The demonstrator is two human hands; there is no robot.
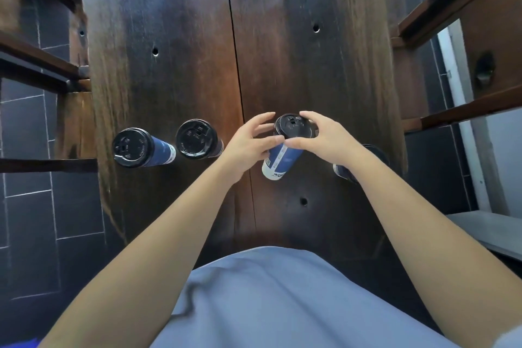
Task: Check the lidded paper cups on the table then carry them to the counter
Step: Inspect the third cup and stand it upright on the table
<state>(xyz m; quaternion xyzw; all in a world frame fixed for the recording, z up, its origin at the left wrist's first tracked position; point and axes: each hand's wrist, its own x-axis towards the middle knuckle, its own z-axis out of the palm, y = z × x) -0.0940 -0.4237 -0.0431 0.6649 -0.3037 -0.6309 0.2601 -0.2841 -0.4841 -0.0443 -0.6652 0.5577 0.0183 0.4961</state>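
While both hands work at one lidded cup, three more cups stand on the dark wooden surface [183, 22].

Largest is the plank surface, with dark floor tiles [25, 206] beside it. The held cup [282, 159], blue and white, sits tilted near the middle; the right hand [324, 138] pinches its black lid [295, 126], and the left hand [251, 141] touches its side with loosely spread fingers. Far-left cup [141, 148] and second cup [196, 143] stand leftward; a fourth cup [343, 169] is mostly hidden behind the right wrist.

Dark brown streaky wood-grain desk [180, 37], blue-and-white paper cups [282, 161] with black lids [295, 126], dark grey tiled floor [25, 206], pale blue garment [282, 305]
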